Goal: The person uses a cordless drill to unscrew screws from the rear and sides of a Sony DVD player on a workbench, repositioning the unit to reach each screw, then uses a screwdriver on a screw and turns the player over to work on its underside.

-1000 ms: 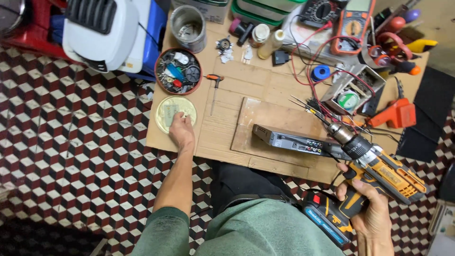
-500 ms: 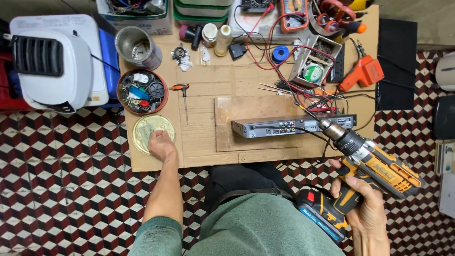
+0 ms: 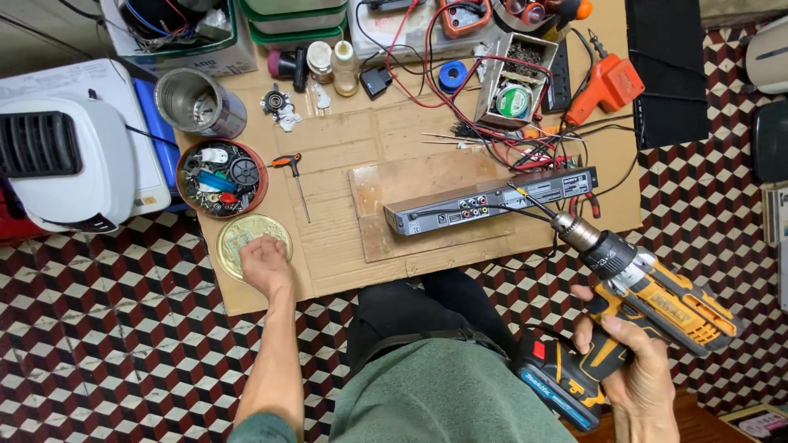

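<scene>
My right hand (image 3: 636, 373) grips the handle of a yellow and black cordless drill (image 3: 648, 291) with a blue battery pack. Its long bit points up-left at the rear panel of a slim grey media player (image 3: 491, 199), which lies on a wooden board (image 3: 394, 184). My left hand (image 3: 264, 264) reaches into a shallow yellowish lid (image 3: 238, 234) at the left front of the cardboard-covered table (image 3: 328, 238), fingers bent down on its contents. Whether it pinches anything is hidden.
A red bowl of small parts (image 3: 220, 176), a metal can (image 3: 199, 102) and a small orange-handled tool (image 3: 293, 176) lie left of the board. Red and black wires, a tape roll (image 3: 451, 76), an orange glue gun (image 3: 606, 84) and bins crowd the back. A white appliance (image 3: 66, 160) stands left.
The view has swung so the table sits more centred and closer. The drill has come down and right slightly, its bit still toward the player. My left hand stays at the lid.
</scene>
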